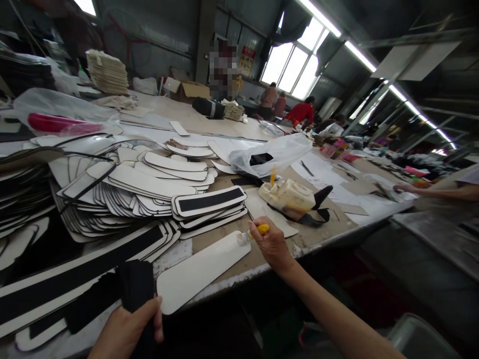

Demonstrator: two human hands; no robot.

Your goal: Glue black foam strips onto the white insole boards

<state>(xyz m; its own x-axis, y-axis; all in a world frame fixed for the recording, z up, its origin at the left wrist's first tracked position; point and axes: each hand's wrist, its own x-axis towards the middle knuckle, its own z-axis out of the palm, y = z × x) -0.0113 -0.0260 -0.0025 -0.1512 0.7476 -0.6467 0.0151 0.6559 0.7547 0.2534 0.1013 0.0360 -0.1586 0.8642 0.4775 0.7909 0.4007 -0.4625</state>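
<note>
My right hand [270,244] is closed round the yellow handle of a brush [263,229]. The brush's bristles press on the far end of a long white rounded panel [204,271] at the table's front edge. At the panel's near end, my left hand [130,326] grips black fabric strips [136,284], its thumb beside the panel's edge. Left of the panel lie white panels with a black strip down the middle [86,267]. A smaller stack of such panels [209,202] sits behind it. The cut-open cream plastic jug [294,197] stands right of that stack, a yellow handle sticking up from it.
Large piles of white panels [149,179] cover the table's left side. Behind the jug lies a clear plastic bag [280,152]. A cardboard box [189,89] and a pale stack [107,72] stand farther back. At right, a co-worker's arm [437,192] reaches over the table.
</note>
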